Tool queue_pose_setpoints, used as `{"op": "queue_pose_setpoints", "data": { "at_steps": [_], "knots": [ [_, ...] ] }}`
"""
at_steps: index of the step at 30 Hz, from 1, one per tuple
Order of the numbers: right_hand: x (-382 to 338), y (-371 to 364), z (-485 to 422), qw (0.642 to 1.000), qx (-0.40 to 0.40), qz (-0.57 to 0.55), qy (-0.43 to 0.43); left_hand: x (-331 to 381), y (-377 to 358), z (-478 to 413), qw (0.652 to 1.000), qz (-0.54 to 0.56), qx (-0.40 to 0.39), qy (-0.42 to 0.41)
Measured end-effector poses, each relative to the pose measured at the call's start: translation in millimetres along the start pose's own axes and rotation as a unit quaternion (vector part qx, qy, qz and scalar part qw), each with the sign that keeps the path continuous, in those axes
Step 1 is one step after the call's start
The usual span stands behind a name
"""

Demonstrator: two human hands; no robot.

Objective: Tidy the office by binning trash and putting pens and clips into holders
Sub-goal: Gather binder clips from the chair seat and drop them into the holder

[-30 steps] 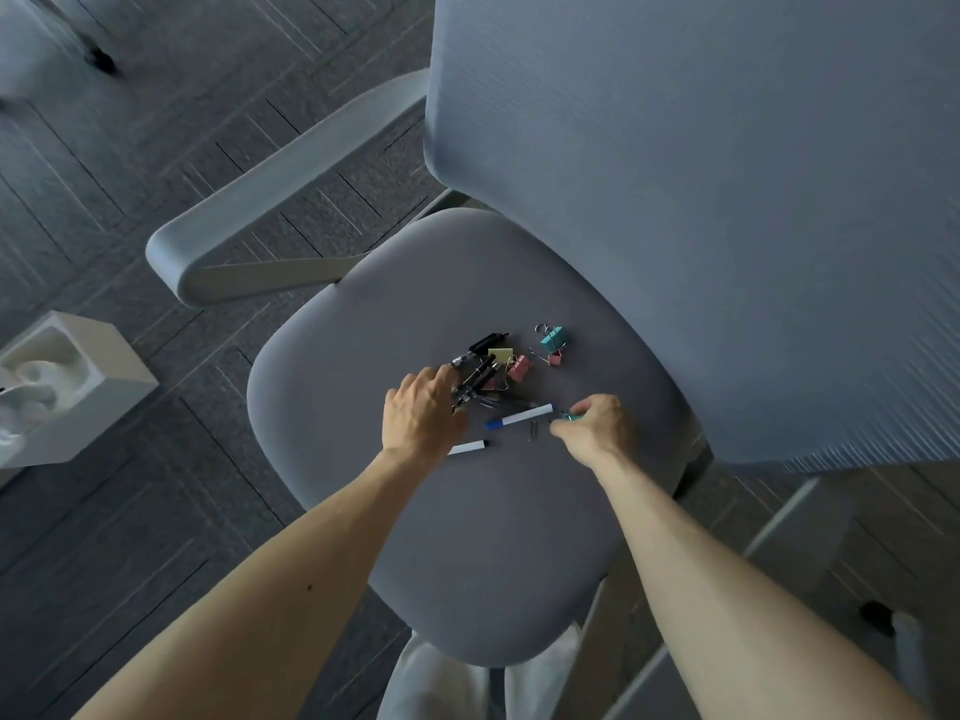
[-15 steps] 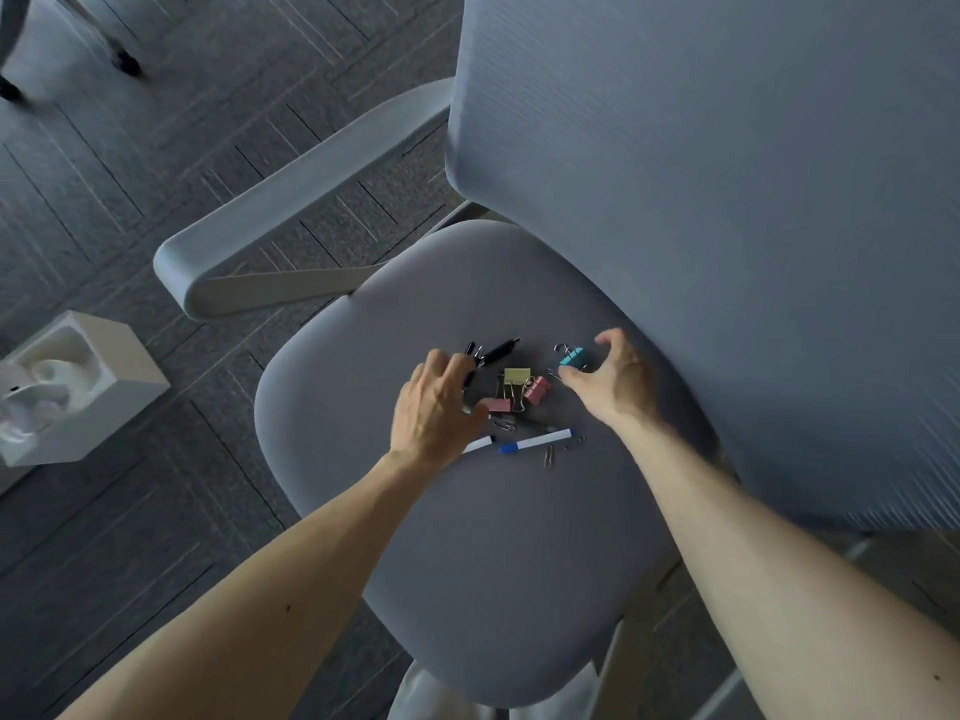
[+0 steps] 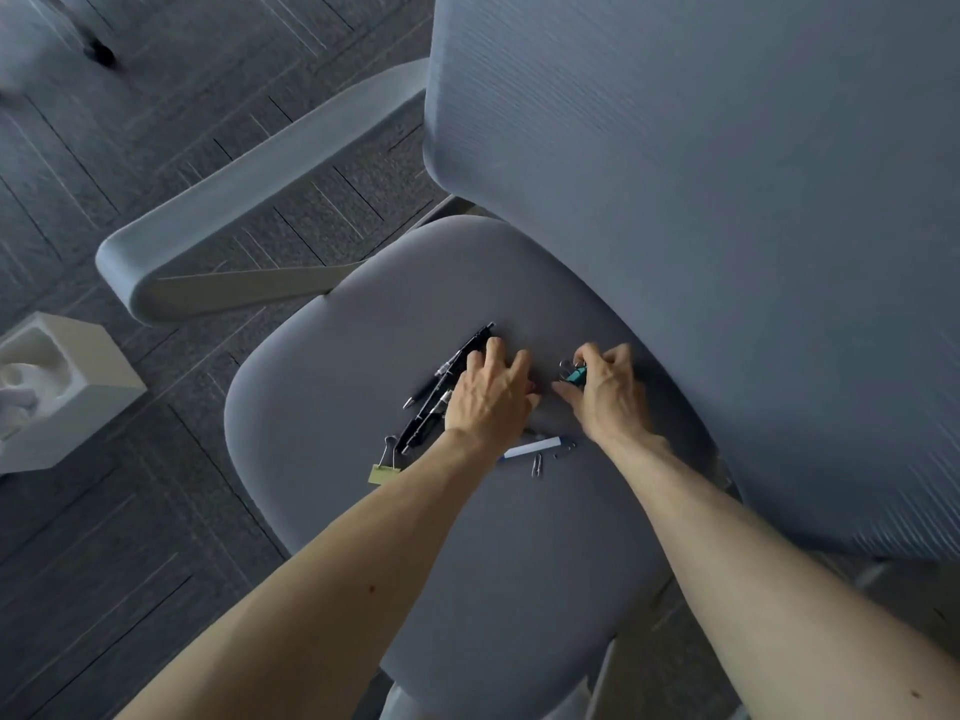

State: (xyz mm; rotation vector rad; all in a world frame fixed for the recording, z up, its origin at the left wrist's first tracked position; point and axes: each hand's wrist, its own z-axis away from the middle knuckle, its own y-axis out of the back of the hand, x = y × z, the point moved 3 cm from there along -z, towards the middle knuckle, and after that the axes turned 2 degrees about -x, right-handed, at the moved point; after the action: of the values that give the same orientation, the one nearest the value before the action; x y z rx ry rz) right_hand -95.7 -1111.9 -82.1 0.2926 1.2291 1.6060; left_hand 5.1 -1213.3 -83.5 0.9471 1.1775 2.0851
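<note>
Pens and clips lie scattered on the grey seat (image 3: 363, 511) of an office chair. My left hand (image 3: 488, 397) lies flat over the pile, fingers spread, touching several black pens (image 3: 441, 387) that stick out to its left. My right hand (image 3: 608, 392) pinches a teal binder clip (image 3: 575, 375) just right of the left hand. A yellow binder clip (image 3: 384, 467) sits near my left forearm. A white pen with a blue cap (image 3: 535, 448) and small metal paper clips (image 3: 537, 465) lie between my wrists.
The chair's tall mesh backrest (image 3: 701, 226) rises at the right and its grey armrest (image 3: 249, 210) runs at the left. A white box-shaped bin (image 3: 78, 402) with crumpled white paper inside stands on the dark carpet at the far left.
My left hand has slid forward over the pile, spreading the black pens out to the left. The yellow clip now lies lower left. My right hand has closed on the teal clip.
</note>
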Motion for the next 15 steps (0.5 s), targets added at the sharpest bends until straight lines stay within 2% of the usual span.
{"op": "queue_pose_setpoints", "data": {
  "at_steps": [4, 9, 12, 15],
  "knots": [
    [2, -1, -1, 1.0, 0.0, 0.02, 0.016, 4, -2, 0, 0.998, 0.051, -0.021, -0.012],
    [6, 1, 2, 0.999, -0.006, 0.013, 0.041, 2, -7, 2, 0.989, 0.144, -0.005, -0.022],
    [14, 3, 2, 0.997, -0.025, -0.077, 0.003, -2, -2, 2, 0.967, 0.255, 0.025, 0.004],
    [19, 5, 0, 0.974, -0.032, -0.211, -0.075, -9, 12, 2, 0.918, 0.384, 0.033, 0.095]
  ]
}}
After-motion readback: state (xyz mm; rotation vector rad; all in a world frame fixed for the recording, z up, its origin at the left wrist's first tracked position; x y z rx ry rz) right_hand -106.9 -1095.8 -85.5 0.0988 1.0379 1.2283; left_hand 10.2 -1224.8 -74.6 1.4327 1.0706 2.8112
